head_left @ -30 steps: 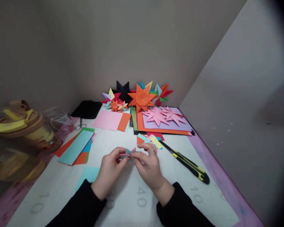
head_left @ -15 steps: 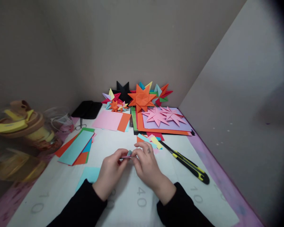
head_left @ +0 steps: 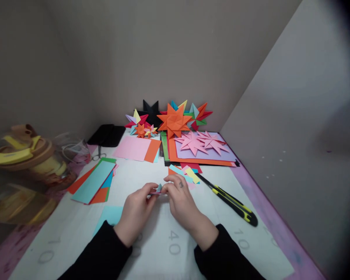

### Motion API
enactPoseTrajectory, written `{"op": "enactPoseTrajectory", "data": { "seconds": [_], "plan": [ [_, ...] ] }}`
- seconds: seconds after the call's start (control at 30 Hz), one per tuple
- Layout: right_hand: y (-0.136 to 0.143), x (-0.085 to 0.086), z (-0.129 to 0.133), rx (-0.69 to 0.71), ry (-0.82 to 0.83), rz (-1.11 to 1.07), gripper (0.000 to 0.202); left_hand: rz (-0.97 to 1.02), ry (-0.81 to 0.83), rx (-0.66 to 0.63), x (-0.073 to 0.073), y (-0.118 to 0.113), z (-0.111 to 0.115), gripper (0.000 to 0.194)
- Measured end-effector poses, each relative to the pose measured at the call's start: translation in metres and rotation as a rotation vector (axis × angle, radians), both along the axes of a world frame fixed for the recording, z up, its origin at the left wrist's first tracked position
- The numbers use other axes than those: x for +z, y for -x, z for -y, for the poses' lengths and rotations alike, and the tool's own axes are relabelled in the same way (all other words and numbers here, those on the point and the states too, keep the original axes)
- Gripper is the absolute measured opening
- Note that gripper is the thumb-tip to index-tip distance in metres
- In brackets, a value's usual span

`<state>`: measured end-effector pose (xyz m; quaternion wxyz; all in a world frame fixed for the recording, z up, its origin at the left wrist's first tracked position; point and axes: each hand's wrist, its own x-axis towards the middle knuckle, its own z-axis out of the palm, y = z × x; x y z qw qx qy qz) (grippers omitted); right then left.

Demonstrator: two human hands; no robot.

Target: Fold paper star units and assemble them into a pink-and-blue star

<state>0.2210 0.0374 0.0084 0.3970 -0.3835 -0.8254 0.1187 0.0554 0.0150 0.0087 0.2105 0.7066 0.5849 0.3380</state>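
Between my fingertips, over the middle of the white sheet (head_left: pixel 151 175), is a small piece of folded paper (head_left: pixel 159 189), light blue on top with pink below. My left hand (head_left: pixel 138 206) pinches it from the left, thumb and forefinger closed on it. From the other side my right hand (head_left: pixel 181 202) grips its right edge with thumb and forefinger. Much of the paper is hidden behind the fingers. A light blue paper sheet (head_left: pixel 107 217) lies partly under my left wrist. Just beyond my right hand are several small paper strips (head_left: pixel 192 175).
A utility knife (head_left: pixel 230 202) lies to the right, blade out. Colored paper strips (head_left: pixel 95 182), small scissors (head_left: pixel 99 154) and a lidded cup (head_left: pixel 43 159) are on the left. Folded paper stars (head_left: pixel 175 120) stand against the wall; pink stars (head_left: pixel 194 143) lie on stacked sheets.
My right hand has shifted slightly, its fingers turning at the paper's edge. The small blue flap stands a little more upright. My left hand stays almost in place.
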Motion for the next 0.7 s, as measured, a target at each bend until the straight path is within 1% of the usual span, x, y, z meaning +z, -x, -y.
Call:
{"op": "enactPoseTrajectory", "data": {
  "seconds": [0.13, 0.27, 0.4, 0.47, 0.57, 0.7],
  "plan": [
    [0.001, 0.002, 0.002, -0.007, 0.026, -0.037, 0.027, -0.013, -0.029, -0.002, 0.001, 0.0, 0.0, 0.019],
    [0.003, 0.004, 0.003, -0.022, 0.082, -0.114, 0.02, 0.043, -0.027, 0.023, 0.003, 0.0, 0.001, 0.016],
    [0.004, 0.003, 0.003, -0.033, 0.119, -0.161, 0.018, 0.09, -0.023, 0.03, 0.004, -0.001, 0.001, 0.016],
    [0.004, 0.003, 0.003, -0.064, 0.072, -0.158, 0.017, 0.127, -0.01, 0.035, 0.005, -0.001, 0.002, 0.016],
    [0.004, 0.003, 0.004, -0.108, -0.056, -0.136, 0.016, 0.207, 0.038, 0.047, 0.006, -0.002, 0.001, 0.018],
    [0.005, 0.0, 0.006, -0.084, -0.153, -0.106, 0.018, 0.304, 0.121, 0.07, 0.01, -0.004, 0.0, 0.021]
  ]
}}
